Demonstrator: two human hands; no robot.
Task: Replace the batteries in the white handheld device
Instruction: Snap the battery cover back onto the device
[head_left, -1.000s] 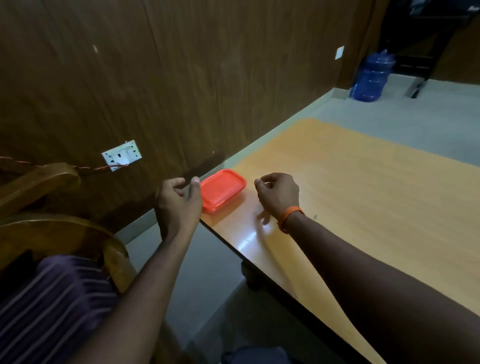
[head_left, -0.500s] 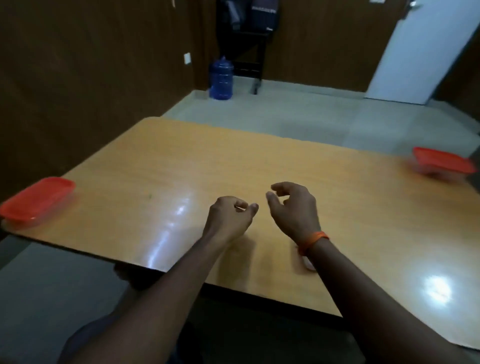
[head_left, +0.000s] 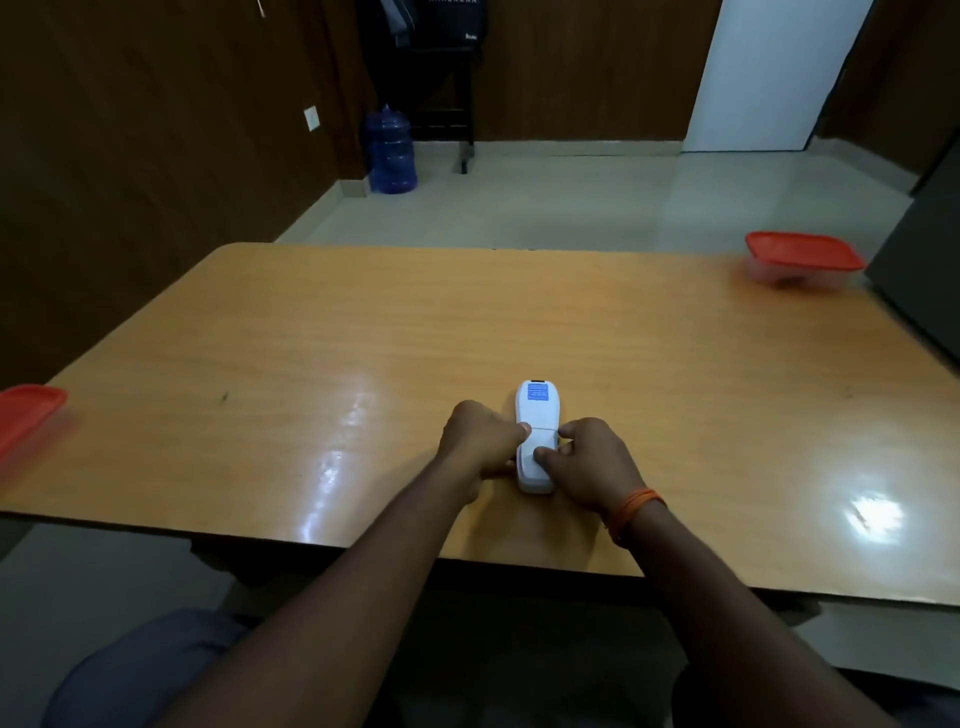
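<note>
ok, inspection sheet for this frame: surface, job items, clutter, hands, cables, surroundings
Surface: glossy wooden table, glare patches, small dark marks.
Job's things: white handheld device lying flat, blue label at far end, rear cover seam showing; cover looks closed. No loose batteries seen.
Clutter: red-lidded container at far right corner; red lid at left edge.
Hands: left hand against the device's left side, right hand with thumb on the near cover section; grip of both on the device. Orange band on right wrist.
Cables: nothing seen.
Surroundings: dark wood-panel walls, blue water jug on floor, white door, wall socket.
</note>
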